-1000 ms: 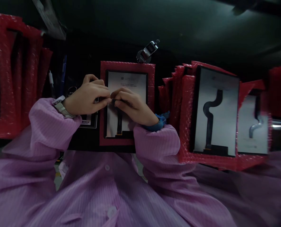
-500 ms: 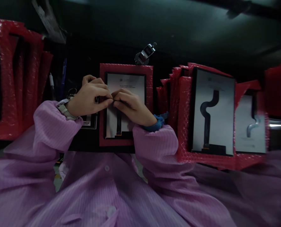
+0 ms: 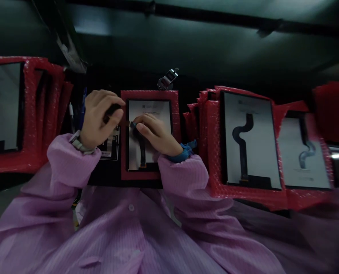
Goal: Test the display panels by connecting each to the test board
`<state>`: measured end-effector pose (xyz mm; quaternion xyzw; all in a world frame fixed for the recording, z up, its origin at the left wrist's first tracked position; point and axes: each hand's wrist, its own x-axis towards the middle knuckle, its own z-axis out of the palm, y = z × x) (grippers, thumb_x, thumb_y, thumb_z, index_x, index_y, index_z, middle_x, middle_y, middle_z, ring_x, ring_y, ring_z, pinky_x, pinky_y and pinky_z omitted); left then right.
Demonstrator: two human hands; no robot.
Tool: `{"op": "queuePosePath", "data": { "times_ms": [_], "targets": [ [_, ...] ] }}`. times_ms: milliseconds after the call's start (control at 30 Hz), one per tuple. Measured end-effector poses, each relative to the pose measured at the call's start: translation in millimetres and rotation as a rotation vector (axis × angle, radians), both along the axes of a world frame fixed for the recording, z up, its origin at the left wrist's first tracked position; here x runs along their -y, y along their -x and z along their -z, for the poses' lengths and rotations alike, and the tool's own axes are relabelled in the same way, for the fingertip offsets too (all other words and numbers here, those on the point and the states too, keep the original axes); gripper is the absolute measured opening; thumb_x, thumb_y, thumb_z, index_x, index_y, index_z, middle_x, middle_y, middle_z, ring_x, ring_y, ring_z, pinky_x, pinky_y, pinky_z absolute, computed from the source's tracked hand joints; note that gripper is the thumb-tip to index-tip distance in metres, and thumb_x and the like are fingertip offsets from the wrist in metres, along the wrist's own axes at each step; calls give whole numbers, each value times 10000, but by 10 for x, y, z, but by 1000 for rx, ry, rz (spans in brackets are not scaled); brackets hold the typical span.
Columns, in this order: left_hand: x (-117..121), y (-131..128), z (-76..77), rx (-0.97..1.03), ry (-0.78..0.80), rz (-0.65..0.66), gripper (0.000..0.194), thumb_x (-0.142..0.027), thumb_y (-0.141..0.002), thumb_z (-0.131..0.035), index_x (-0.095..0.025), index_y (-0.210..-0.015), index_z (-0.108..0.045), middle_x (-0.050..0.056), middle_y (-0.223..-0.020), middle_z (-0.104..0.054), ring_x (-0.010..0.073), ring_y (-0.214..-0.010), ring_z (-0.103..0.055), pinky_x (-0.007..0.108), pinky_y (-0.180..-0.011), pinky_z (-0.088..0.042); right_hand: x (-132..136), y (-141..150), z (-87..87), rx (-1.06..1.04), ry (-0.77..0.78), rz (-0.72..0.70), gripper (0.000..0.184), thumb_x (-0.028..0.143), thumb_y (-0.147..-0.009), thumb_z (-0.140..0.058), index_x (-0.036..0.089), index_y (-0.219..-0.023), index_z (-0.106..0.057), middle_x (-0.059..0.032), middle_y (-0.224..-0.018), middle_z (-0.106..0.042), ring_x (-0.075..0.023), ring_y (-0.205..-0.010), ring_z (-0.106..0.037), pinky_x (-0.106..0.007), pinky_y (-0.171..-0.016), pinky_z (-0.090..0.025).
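Two hands: left hand (image 3: 99,118) raised at the left edge of the center panel; right hand (image 3: 155,133) lying over that panel.
Left hand state: fingers (image 3: 106,101) curled inward, a dark shape at their tips; a grip cannot be confirmed.
Right hand state: fingers (image 3: 145,129) extended and close together, tips beside a small amber tab (image 3: 132,124); a grip cannot be confirmed.
Center panel: (image 3: 149,110) white-faced with a black border, set in a red foam sleeve (image 3: 151,95), directly in front of the person.
Flex cable: (image 3: 142,154) dark strip running from under the right hand to the near end of the panel.
Left stack: (image 3: 35,114) red-sleeved panels, far left.
Right stack: (image 3: 243,140) red-sleeved panels, each showing a curved dark cable, right of center.
Left wrist: metal watch (image 3: 80,144) at the sleeve end.
Right wrist: blue cuff (image 3: 182,154) at the sleeve end.
Sleeves: pink striped smock (image 3: 72,160) covering both arms.
Far edge: metal clip (image 3: 168,80) just beyond the center panel.
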<state>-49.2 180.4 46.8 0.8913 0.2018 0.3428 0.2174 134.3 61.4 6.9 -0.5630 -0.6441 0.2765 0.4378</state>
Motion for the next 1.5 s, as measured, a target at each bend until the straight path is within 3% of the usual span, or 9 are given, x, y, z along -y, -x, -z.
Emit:
{"op": "queuePosePath", "data": {
  "times_ms": [133, 367, 467, 600, 767, 900, 1067, 1267, 1500],
  "targets": [
    [343, 367, -21, 66, -5, -280, 189, -271, -1031, -407, -259, -958, -580, 27, -917, -643, 207, -900, -589, 411, -858, -474, 5, 13, -14, -49, -29, 109, 420, 561, -1047, -337, 244, -976, -603, -50, -960, -657, -195, -958, -593, -390, -937, -448],
    [857, 716, 500, -569, -155, -306, 353, -260, -993, -438, -182, -1269, -644, 130, -950, -633, 289, -847, -605, 431, -767, -488, -39, -19, 2, -31, -2, 319, 141, 295, -984, -494, 209, -965, -604, -64, -1016, -661, -194, -1001, -592, -370, -935, -465],
    [888, 705, 524, -639, -204, -277, 411, -221, -981, -433, -206, -1335, -642, 130, -939, -619, 286, -828, -602, 412, -727, -467, 50, -36, -12, 21, -6, 416, 98, 235, -932, -539, 201, -976, -620, -80, -1056, -666, -218, -1033, -586, -397, -954, -466],
    [878, 693, 459, -684, -271, -258, 442, -174, -963, -439, -231, -1343, -658, 116, -920, -605, 268, -824, -602, 381, -712, -458, 426, 54, 13, 94, -19, 589, 130, 248, -932, -547, 197, -1010, -638, -100, -1070, -673, -254, -1037, -573, -440, -961, -466],
    [881, 708, 501, -661, -339, -245, 431, -167, -972, -449, -210, -1340, -670, 119, -932, -597, 255, -793, -586, 380, -708, -465, 1021, 236, 138, 163, 67, 741, 223, 329, -969, -520, 199, -1104, -642, -120, -1138, -665, -293, -1099, -568, -485, -984, -462],
    [849, 721, 565, -629, -361, -270, 403, -175, -976, -473, -209, -1322, -677, 93, -904, -576, 239, -782, -578, 365, -698, -467, 1270, 328, 210, 215, 180, 762, 319, 346, -985, -489, 179, -1225, -616, -147, -1228, -649, -301, -1161, -566, -496, -1023, -466],
    [848, 697, 547, -551, -362, -248, 350, -153, -970, -490, -171, -1260, -685, 92, -917, -586, 241, -795, -574, 365, -695, -472, 1300, 410, 306, 275, 170, 780, 385, 344, -989, -471, 157, -1306, -583, -164, -1269, -648, -309, -1200, -548, -530, -1061, -448],
    [1300, 492, 540, -275, -172, -135, 294, -152, -983, -498, -116, -1256, -600, 136, -1128, -635, 250, -1076, -599, 391, -961, -530, 1286, 462, 422, 263, 124, 801, 378, 332, -984, -483, 198, -1315, -603, -125, -1360, -635, -302, -1256, -518, -526, -1083, -426],
    [1491, 456, 633, -254, -171, -165, 258, -132, -974, -491, -123, -1204, -609, 121, -1138, -702, 243, -1078, -655, 396, -959, -585, 1282, 444, 581, 157, 23, 860, 341, 393, -955, -524, 224, -1234, -622, -116, -1241, -678, -278, -1175, -562, -498, -1024, -455]
  ]
}}
